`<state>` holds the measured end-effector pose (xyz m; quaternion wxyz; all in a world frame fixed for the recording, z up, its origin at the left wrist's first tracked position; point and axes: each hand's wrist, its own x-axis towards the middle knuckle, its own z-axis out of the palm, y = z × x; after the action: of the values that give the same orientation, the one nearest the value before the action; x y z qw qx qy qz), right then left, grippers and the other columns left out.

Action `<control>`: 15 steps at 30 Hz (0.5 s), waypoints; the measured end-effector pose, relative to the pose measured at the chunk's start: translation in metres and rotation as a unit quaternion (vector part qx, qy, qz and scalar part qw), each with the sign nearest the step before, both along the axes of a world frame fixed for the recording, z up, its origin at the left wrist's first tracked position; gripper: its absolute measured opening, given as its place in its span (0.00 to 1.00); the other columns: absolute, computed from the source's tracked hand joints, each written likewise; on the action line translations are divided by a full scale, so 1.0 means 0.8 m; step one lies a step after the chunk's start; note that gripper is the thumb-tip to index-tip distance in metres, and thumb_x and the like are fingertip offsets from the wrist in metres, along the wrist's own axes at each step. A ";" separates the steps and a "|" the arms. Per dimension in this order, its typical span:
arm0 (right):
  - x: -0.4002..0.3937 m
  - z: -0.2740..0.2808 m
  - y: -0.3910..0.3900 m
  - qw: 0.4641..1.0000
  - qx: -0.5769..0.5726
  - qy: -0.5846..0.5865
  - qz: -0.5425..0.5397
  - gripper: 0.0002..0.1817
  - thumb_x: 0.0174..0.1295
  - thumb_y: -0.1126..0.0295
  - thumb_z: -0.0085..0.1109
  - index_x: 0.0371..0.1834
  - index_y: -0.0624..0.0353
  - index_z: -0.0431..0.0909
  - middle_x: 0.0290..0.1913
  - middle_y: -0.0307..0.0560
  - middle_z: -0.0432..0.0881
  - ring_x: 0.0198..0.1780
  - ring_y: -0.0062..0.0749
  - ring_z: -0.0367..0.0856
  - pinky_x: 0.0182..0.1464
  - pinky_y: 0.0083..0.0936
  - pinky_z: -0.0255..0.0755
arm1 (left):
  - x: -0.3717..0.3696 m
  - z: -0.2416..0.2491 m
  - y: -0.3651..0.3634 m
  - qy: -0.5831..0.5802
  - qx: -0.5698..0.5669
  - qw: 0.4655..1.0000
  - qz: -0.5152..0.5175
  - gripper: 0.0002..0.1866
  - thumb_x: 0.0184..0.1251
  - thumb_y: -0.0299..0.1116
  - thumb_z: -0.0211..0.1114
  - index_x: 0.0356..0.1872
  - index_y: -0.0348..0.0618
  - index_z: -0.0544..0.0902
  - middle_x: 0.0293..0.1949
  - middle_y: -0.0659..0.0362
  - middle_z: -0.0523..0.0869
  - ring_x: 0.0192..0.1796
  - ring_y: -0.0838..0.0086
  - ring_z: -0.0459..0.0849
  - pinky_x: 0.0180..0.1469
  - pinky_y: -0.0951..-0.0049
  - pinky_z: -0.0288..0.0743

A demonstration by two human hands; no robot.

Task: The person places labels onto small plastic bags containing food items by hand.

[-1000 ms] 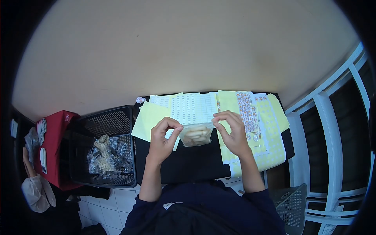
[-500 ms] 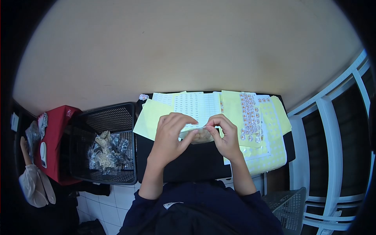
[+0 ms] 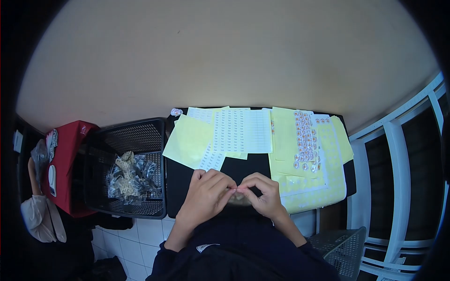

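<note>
My left hand (image 3: 206,194) and my right hand (image 3: 263,193) meet over the near edge of a black table (image 3: 243,166). Both pinch the top of a small clear bag (image 3: 239,200) of pale contents, which is mostly hidden behind my fingers. Beyond my hands lie white label sheets (image 3: 239,131), yellow sheets (image 3: 190,140) and a sheet of round orange stickers (image 3: 304,138).
A black mesh basket (image 3: 129,140) holding several filled clear bags (image 3: 131,180) stands left of the table. A red-covered surface (image 3: 65,150) and another person's sleeve (image 3: 35,218) are at far left. A grey mesh basket (image 3: 340,246) sits lower right; white window bars (image 3: 398,154) run along the right.
The bag was held open at chest height over the label sheets; both hands have since come together on its top and drawn it down toward my body at the table's near edge.
</note>
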<state>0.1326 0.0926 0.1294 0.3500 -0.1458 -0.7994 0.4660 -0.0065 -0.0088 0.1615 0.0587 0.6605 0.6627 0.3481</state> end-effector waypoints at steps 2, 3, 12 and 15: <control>0.002 -0.003 -0.004 1.000 0.008 -0.015 0.015 0.03 0.47 0.80 0.62 0.24 0.64 0.77 0.26 0.46 0.78 0.28 0.28 0.77 0.31 0.19 0.70 | -0.002 -0.005 -0.010 -0.007 -0.021 1.000 -0.003 0.05 0.49 0.29 0.63 0.27 0.47 0.75 0.26 0.67 0.76 0.33 0.77 0.74 0.37 0.74 0.57; 0.003 -0.004 -0.008 0.999 -0.022 -0.028 0.036 0.03 0.47 0.80 0.62 0.24 0.64 0.77 0.26 0.46 0.78 0.28 0.28 0.77 0.31 0.19 0.70 | -0.005 -0.009 -0.014 -0.018 -0.033 0.999 -0.020 0.05 0.50 0.29 0.63 0.27 0.46 0.75 0.26 0.67 0.76 0.33 0.77 0.74 0.37 0.73 0.57; -0.014 -0.037 0.002 0.972 -0.195 -0.105 0.083 0.03 0.54 0.79 0.57 0.27 0.69 0.75 0.27 0.45 0.79 0.29 0.21 0.80 0.30 0.14 0.73 | -0.039 -0.064 -0.014 -0.014 -0.092 0.995 -0.036 0.14 0.53 0.40 0.63 0.17 0.44 0.72 0.18 0.61 0.72 0.25 0.70 0.72 0.33 0.72 0.59; -0.026 -0.081 0.023 0.946 -0.283 -0.147 0.066 0.05 0.56 0.76 0.56 0.28 0.68 0.74 0.26 0.42 0.79 0.28 0.19 0.79 0.28 0.13 0.72 | -0.052 -0.115 0.011 -0.031 -0.093 0.995 -0.020 0.17 0.50 0.45 0.65 0.18 0.44 0.72 0.14 0.60 0.71 0.22 0.67 0.72 0.35 0.71 0.61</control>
<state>0.1120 0.1111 0.0649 0.1417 -0.2523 -0.6851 0.6685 -0.0483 -0.0004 0.0695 0.1475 0.6540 0.6768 0.3041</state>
